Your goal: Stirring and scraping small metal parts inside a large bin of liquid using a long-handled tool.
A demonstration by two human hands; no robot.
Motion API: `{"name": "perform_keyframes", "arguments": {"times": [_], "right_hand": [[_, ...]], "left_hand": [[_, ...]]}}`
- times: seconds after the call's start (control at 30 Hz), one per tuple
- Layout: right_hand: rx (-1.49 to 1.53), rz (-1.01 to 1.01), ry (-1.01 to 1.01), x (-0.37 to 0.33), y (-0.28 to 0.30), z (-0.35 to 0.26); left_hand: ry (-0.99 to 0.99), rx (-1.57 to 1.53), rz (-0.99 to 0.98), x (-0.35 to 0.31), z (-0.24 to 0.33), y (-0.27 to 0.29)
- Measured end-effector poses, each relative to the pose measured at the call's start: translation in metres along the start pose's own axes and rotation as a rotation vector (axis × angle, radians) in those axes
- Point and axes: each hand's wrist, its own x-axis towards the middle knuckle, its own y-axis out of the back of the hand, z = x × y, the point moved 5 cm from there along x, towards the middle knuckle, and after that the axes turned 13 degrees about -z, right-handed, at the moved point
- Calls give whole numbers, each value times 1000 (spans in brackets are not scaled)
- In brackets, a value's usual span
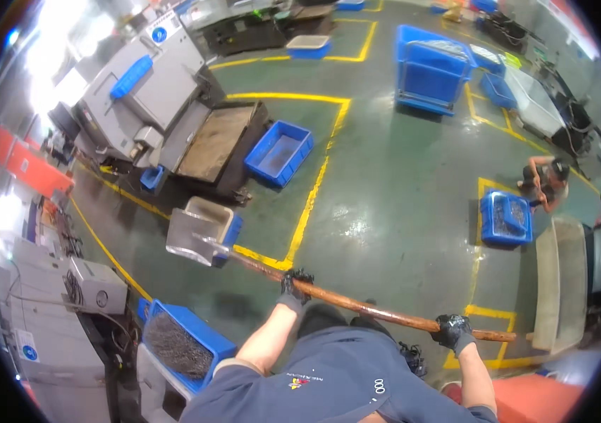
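Observation:
I hold a long shovel with a brown wooden handle (364, 308) in both black-gloved hands. My left hand (294, 285) grips the handle about midway. My right hand (453, 331) grips it near its rear end. The grey metal blade (189, 237) lies out to the left over a small blue bin (217, 218) with pale contents. Below my left arm stands a blue crate (186, 342) filled with dark metal shavings.
Grey machines (145, 92) stand at the upper left and along the left edge. An empty blue crate (279, 151) and stacked blue crates (431, 67) sit on the green floor with yellow lines. A person (546, 182) crouches by a filled blue crate (506, 218) on the right.

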Motion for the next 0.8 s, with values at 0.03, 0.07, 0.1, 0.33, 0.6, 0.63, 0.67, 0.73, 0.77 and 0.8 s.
{"name": "perform_keyframes", "arguments": {"times": [0.03,0.07,0.1,0.33,0.6,0.63,0.67,0.73,0.77,0.8], "right_hand": [[6,6,-7,16,23,10],[9,-2,-21,37,44,21],[-7,24,-44,56,64,32],[-68,163,15,216,259,30],[-66,171,-36,354,427,34],[-34,50,-141,368,444,43],[-23,54,-125,390,471,41],[-29,46,-144,437,517,47],[-39,89,-122,466,544,49],[-30,101,-114,491,571,54]], "left_hand": [[37,16,23,35,-7,-35],[80,37,35,64,-12,-65],[130,60,45,90,-18,-92],[-38,333,-145,313,20,-42],[232,123,-56,517,62,-211],[288,277,128,539,57,-264],[278,294,132,563,71,-276],[128,202,102,624,88,-291],[118,216,97,657,101,-289],[193,295,-175,690,112,-300]]}}
